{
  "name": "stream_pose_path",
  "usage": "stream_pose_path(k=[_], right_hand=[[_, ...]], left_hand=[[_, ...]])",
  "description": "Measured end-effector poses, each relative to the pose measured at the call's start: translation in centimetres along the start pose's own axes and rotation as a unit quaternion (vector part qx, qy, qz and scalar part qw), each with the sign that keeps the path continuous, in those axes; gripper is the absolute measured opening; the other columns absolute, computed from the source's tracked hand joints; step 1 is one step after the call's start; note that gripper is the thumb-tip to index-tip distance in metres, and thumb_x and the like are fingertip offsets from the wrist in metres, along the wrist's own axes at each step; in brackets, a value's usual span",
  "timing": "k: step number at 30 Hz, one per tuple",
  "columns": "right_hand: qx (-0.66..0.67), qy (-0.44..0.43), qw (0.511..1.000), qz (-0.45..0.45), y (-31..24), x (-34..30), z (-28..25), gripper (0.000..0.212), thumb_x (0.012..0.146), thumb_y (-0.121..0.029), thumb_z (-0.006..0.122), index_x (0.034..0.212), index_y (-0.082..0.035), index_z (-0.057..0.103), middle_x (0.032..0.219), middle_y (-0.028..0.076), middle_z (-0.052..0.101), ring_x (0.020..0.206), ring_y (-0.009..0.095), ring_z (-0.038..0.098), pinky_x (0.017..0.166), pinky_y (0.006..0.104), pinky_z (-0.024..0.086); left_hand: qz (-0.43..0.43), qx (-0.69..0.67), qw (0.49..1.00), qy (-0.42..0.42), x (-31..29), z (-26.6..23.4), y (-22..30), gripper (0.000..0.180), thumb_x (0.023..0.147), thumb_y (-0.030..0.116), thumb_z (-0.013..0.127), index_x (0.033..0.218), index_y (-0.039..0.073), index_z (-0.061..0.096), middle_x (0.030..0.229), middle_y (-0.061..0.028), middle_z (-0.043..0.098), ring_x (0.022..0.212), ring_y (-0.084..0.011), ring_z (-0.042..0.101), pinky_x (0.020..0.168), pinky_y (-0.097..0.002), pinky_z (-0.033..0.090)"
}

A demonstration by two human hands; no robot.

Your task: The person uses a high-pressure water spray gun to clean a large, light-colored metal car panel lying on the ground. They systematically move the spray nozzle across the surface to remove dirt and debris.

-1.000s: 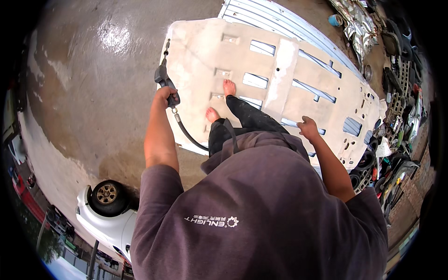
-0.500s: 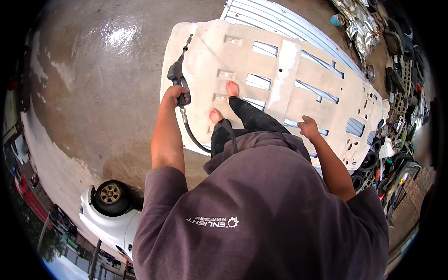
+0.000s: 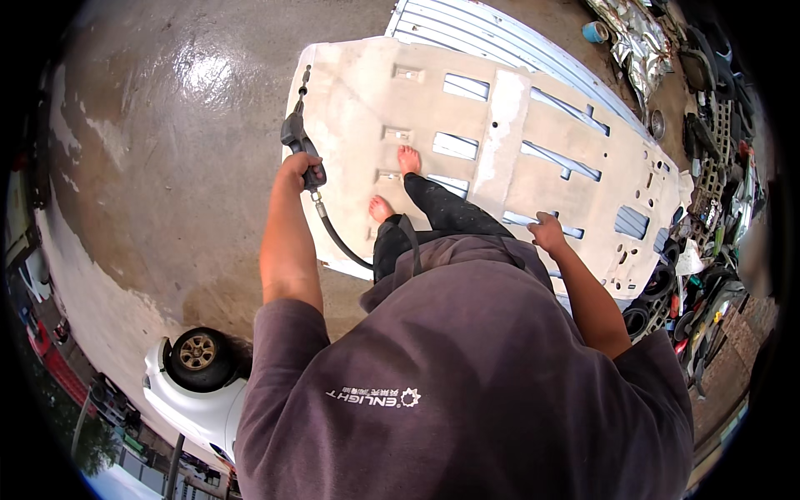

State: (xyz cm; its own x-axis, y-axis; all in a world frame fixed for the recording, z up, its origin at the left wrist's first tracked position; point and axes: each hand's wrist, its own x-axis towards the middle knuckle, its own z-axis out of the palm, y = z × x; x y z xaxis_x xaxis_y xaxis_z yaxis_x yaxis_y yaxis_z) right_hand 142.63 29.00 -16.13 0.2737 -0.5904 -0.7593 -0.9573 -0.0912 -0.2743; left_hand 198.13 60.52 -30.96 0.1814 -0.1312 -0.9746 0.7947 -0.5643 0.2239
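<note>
My left hand (image 3: 302, 169) is wrapped round the grip of a black pressure washer gun (image 3: 293, 133). Its short nozzle points away from me, over the far left edge of a beige moulded car floor carpet (image 3: 350, 108). From the gun's rear fitting a black hose (image 3: 340, 240) curves back toward my waist. My right hand (image 3: 547, 232) hovers over the right part of the carpet, fingers curled, with nothing visible in it. I stand barefoot on the carpet, which has several cut-out slots and holes.
A white ribbed panel (image 3: 454, 29) lies under the carpet. Wet concrete floor (image 3: 183, 167) spreads to the left. A white car part with a wheel (image 3: 198, 350) stands at the lower left. Piled car parts (image 3: 708, 192), crumpled silver sheeting (image 3: 637, 50) and a blue can (image 3: 595, 32) are on the right.
My left hand has swung the pressure washer gun a little to the left, toward the carpet's edge. My right hand has stayed nearly in place, its fingers curled slightly more.
</note>
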Motion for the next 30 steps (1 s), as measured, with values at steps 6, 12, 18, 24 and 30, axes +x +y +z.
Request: stream_pose_path(k=[6,12,18,24,30], right_hand=[[0.044,0.008,0.999,0.002,-0.8,0.2,0.1,0.031,0.079,-0.020,0.063,0.090,0.009,0.056,0.069,0.023,0.063,0.057,0.029,0.066,0.059,0.0403,0.052],[0.049,0.022,0.999,0.003,-1.6,-0.1,0.6,0.030,0.080,-0.019,0.063,0.092,0.009,0.057,0.070,0.024,0.063,0.056,0.030,0.065,0.059,0.0407,0.051],[0.025,0.018,0.999,-0.012,-1.4,0.3,1.9,0.029,0.080,-0.020,0.062,0.091,0.008,0.059,0.072,0.025,0.063,0.061,0.034,0.066,0.062,0.0435,0.051],[-0.008,0.013,0.999,-0.039,-1.0,0.2,3.4,0.032,0.077,-0.021,0.063,0.091,0.008,0.060,0.075,0.027,0.063,0.065,0.037,0.065,0.066,0.0445,0.051],[0.026,-0.032,0.999,0.007,-3.1,-1.2,3.5,0.057,0.079,-0.017,0.065,0.126,0.013,0.052,0.101,0.028,0.065,0.082,0.032,0.068,0.062,0.0385,0.057]], left_hand=[[0.006,0.049,0.999,-0.008,-2.0,3.4,0.1,0.012,0.082,0.003,0.066,0.074,0.001,0.058,0.063,-0.0106,0.060,0.051,-0.0227,0.059,0.048,-0.0361,0.050],[0.012,0.100,0.994,-0.038,-4.2,7.1,-0.7,0.011,0.082,0.001,0.068,0.075,0.001,0.060,0.066,-0.0098,0.061,0.054,-0.0216,0.060,0.053,-0.0355,0.051],[0.034,0.135,0.989,-0.042,-9.2,8.6,-3.1,0.009,0.077,0.000,0.071,0.075,-0.003,0.062,0.066,-0.0103,0.061,0.054,-0.0226,0.061,0.051,-0.0349,0.050],[0.034,0.157,0.986,-0.051,-13.6,8.6,-6.6,0.011,0.076,-0.001,0.071,0.073,-0.003,0.061,0.064,-0.0104,0.059,0.052,-0.0229,0.060,0.049,-0.0355,0.049],[0.023,0.153,0.988,-0.025,-14.4,6.6,-9.3,0.012,0.077,0.000,0.071,0.071,-0.003,0.061,0.063,-0.0106,0.060,0.052,-0.0232,0.060,0.050,-0.0363,0.049]])
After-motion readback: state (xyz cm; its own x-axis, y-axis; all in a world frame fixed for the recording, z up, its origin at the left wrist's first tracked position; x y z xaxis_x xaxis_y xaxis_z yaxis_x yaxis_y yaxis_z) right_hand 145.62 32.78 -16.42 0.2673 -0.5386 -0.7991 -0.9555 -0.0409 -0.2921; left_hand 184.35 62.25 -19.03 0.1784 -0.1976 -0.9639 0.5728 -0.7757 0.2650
